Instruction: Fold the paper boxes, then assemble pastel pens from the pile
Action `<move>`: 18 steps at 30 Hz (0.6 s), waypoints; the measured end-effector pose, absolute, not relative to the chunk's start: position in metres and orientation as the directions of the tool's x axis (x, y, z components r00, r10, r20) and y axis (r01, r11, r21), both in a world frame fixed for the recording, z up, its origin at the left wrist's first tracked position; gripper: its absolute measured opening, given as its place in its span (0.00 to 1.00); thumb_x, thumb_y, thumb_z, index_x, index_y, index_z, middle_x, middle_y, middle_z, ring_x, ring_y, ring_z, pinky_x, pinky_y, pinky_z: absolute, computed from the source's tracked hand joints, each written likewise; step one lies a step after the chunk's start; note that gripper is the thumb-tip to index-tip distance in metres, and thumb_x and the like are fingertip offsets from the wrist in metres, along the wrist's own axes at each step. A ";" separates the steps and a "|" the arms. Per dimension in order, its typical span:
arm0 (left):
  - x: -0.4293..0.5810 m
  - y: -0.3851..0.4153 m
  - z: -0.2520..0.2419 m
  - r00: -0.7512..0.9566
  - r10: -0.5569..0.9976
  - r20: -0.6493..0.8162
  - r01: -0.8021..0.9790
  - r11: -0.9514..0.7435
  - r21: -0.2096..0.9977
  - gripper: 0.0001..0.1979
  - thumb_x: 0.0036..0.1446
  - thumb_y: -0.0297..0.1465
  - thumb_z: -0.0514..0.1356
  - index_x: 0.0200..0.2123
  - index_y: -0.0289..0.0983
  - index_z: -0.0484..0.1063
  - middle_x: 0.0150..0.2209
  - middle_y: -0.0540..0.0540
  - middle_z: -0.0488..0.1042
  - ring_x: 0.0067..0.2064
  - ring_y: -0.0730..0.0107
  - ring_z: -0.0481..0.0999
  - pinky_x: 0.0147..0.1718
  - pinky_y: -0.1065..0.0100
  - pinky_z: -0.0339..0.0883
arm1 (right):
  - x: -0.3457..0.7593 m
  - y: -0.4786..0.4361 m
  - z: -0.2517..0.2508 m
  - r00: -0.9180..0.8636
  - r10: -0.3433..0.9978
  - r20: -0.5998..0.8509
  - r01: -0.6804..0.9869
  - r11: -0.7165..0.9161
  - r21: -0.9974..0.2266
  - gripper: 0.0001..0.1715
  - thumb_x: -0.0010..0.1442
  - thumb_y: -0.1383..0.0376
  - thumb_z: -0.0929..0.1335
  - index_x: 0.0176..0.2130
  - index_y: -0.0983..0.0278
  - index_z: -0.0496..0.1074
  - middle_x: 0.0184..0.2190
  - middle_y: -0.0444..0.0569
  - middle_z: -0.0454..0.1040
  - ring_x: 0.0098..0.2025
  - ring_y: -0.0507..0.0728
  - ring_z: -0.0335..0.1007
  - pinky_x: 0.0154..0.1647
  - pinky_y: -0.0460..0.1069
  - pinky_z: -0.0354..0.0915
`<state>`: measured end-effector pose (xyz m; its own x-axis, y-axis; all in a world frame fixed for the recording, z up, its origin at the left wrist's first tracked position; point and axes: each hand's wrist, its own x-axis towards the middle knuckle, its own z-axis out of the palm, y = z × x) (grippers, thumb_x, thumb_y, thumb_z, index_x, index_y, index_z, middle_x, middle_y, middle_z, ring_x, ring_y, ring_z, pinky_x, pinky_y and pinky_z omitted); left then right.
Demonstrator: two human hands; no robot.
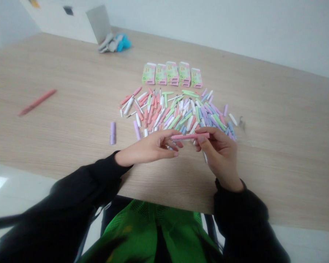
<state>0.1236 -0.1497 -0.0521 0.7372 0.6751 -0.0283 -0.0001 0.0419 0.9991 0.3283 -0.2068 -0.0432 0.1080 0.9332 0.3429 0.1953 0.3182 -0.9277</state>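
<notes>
In front of me my right hand [219, 151] pinches a slim pink pen [189, 136] near its right end, thumb on the near side. The pen lies roughly level above the table's near part. My left hand [156, 146] is at the pen's other end, its thumb apart from the fingers, which are partly behind the pen; whether they touch it is hard to tell. Just beyond both hands spreads a heap of pen parts [167, 113] in pink, white, green, lilac and blue, with caps, barrels and thin white refills mixed together.
Behind the heap stands a row of small green-and-pink boxes [172, 73], some stacked. A pink pen [37, 103] lies far left, and a lilac cap [113, 133] lies nearer. Grey and blue crumpled cloth [115, 42] rests at the back by a white panel [98, 23].
</notes>
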 end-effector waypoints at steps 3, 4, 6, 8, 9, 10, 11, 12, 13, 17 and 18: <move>0.124 -0.151 -0.047 0.728 0.685 -0.007 -0.069 0.083 0.994 0.18 0.54 0.23 0.67 0.49 0.35 0.75 0.37 0.45 0.80 0.39 0.69 0.79 0.38 0.71 0.70 | 0.331 -0.210 -0.039 0.143 0.917 0.372 0.246 0.332 -0.911 0.09 0.63 0.57 0.72 0.39 0.59 0.77 0.24 0.41 0.72 0.23 0.50 0.67 0.24 0.46 0.67; 0.125 -0.151 -0.044 0.729 0.685 -0.011 -0.081 0.102 0.991 0.15 0.55 0.22 0.66 0.47 0.35 0.75 0.37 0.45 0.80 0.38 0.69 0.79 0.38 0.71 0.70 | 0.332 -0.210 -0.038 0.149 0.911 0.384 0.253 0.341 -0.906 0.09 0.63 0.57 0.72 0.39 0.59 0.77 0.24 0.41 0.72 0.23 0.50 0.67 0.23 0.46 0.67; 0.125 -0.151 -0.040 0.718 0.696 -0.020 -0.083 0.114 0.990 0.09 0.59 0.23 0.64 0.44 0.34 0.75 0.34 0.44 0.80 0.36 0.70 0.79 0.37 0.71 0.70 | 0.334 -0.212 -0.037 0.164 0.895 0.415 0.262 0.366 -0.893 0.08 0.63 0.58 0.72 0.38 0.59 0.77 0.24 0.41 0.72 0.22 0.50 0.67 0.22 0.46 0.67; 0.125 -0.151 -0.037 0.691 0.723 -0.018 -0.065 0.087 0.994 0.05 0.62 0.25 0.62 0.41 0.33 0.76 0.32 0.44 0.80 0.33 0.71 0.79 0.36 0.73 0.70 | 0.335 -0.213 -0.035 0.184 0.882 0.434 0.267 0.380 -0.886 0.07 0.63 0.58 0.72 0.38 0.59 0.78 0.24 0.41 0.73 0.22 0.50 0.67 0.22 0.46 0.67; 0.125 -0.151 -0.037 0.677 0.736 -0.009 -0.062 0.069 0.996 0.04 0.63 0.25 0.61 0.39 0.32 0.76 0.32 0.44 0.80 0.32 0.72 0.79 0.34 0.73 0.69 | 0.336 -0.213 -0.034 0.192 0.877 0.440 0.265 0.385 -0.884 0.06 0.63 0.59 0.72 0.38 0.59 0.78 0.24 0.41 0.73 0.22 0.50 0.67 0.22 0.46 0.67; 0.125 -0.150 -0.037 0.664 0.748 0.002 -0.065 0.055 0.996 0.04 0.64 0.25 0.60 0.38 0.32 0.76 0.31 0.45 0.80 0.32 0.72 0.79 0.34 0.74 0.69 | 0.336 -0.214 -0.034 0.196 0.874 0.444 0.261 0.390 -0.883 0.06 0.63 0.59 0.72 0.39 0.59 0.78 0.24 0.41 0.73 0.22 0.49 0.67 0.22 0.46 0.67; 0.126 -0.150 -0.037 0.655 0.755 0.010 -0.067 0.044 0.997 0.05 0.64 0.25 0.59 0.37 0.32 0.76 0.30 0.45 0.80 0.31 0.73 0.79 0.33 0.74 0.69 | 0.336 -0.214 -0.033 0.197 0.873 0.446 0.256 0.394 -0.883 0.05 0.63 0.60 0.73 0.39 0.59 0.79 0.24 0.41 0.73 0.22 0.49 0.67 0.22 0.45 0.67; 0.126 -0.150 -0.037 0.651 0.759 0.015 -0.065 0.036 0.997 0.06 0.64 0.24 0.59 0.36 0.32 0.76 0.30 0.45 0.79 0.31 0.73 0.78 0.33 0.75 0.68 | 0.336 -0.214 -0.033 0.195 0.874 0.446 0.249 0.396 -0.884 0.05 0.63 0.60 0.73 0.39 0.59 0.79 0.24 0.41 0.73 0.22 0.49 0.68 0.22 0.45 0.68; 0.126 -0.150 -0.038 0.651 0.759 0.018 -0.061 0.029 0.998 0.07 0.64 0.24 0.59 0.35 0.32 0.77 0.29 0.46 0.79 0.30 0.74 0.78 0.33 0.75 0.68 | 0.336 -0.215 -0.033 0.192 0.875 0.445 0.243 0.396 -0.885 0.04 0.63 0.61 0.73 0.39 0.59 0.79 0.24 0.41 0.74 0.22 0.49 0.68 0.22 0.45 0.68; 0.128 -0.150 -0.038 0.669 0.743 -0.004 -0.035 0.037 0.999 0.08 0.63 0.23 0.60 0.32 0.32 0.77 0.28 0.46 0.78 0.29 0.75 0.77 0.32 0.76 0.68 | 0.336 -0.215 -0.033 0.179 0.886 0.428 0.231 0.385 -0.894 0.04 0.63 0.62 0.73 0.39 0.58 0.79 0.24 0.41 0.74 0.22 0.49 0.68 0.22 0.45 0.68; 0.128 -0.150 -0.038 0.672 0.740 -0.009 -0.032 0.042 0.999 0.08 0.63 0.23 0.60 0.32 0.32 0.77 0.28 0.46 0.78 0.29 0.75 0.76 0.32 0.76 0.68 | 0.337 -0.215 -0.034 0.179 0.887 0.426 0.231 0.383 -0.894 0.04 0.63 0.63 0.73 0.39 0.58 0.79 0.24 0.41 0.74 0.23 0.49 0.68 0.22 0.45 0.68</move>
<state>0.1282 -0.1498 -0.0380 0.6725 0.7401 -0.0095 -0.0320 0.0419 0.9986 0.3366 -0.2153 -0.0337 0.1785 0.8868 0.4263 0.2310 0.3833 -0.8943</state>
